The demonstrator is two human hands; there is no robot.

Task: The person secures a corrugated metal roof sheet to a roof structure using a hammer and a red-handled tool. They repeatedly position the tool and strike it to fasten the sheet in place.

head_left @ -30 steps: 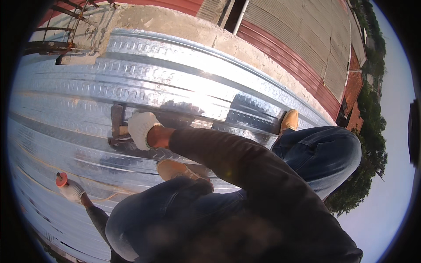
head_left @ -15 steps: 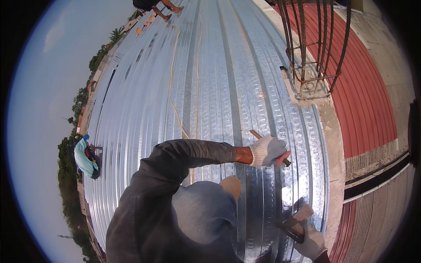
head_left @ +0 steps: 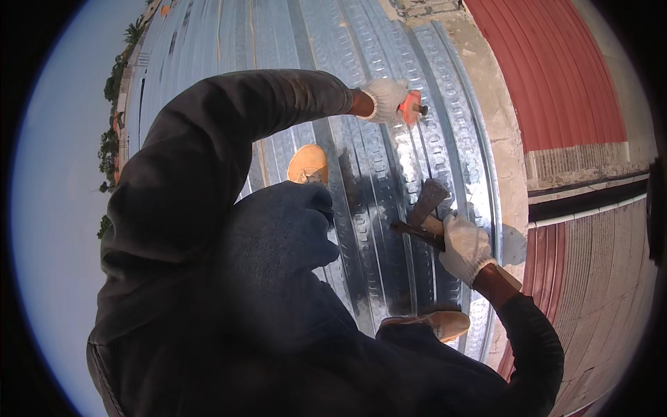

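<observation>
My left hand (head_left: 384,99), in a white knit glove, is closed round a chisel with an orange-red hand guard (head_left: 411,108). A dark round end sticks out past the guard; the rest of the chisel is hidden. Lower right, my gloved right hand (head_left: 464,244) grips a hatchet (head_left: 427,198) by its wooden handle, whose end shows behind the wrist. A long dark piece (head_left: 417,235) lies alongside the hatchet head; what it is I cannot make out. Both tools are above the shiny ribbed metal decking (head_left: 375,201).
My tan shoes (head_left: 307,163) stand on the decking, a leg bent between my arms. Along the right runs a concrete ledge (head_left: 497,104), with a red corrugated roof (head_left: 549,69) and a dark gap (head_left: 590,199) beyond. Pale cords (head_left: 253,31) lie on the decking.
The view has tilted down toward my feet; the rebar column and the other people have left it. Both hands sit higher in the picture, still with their tools. The hatchet has turned.
</observation>
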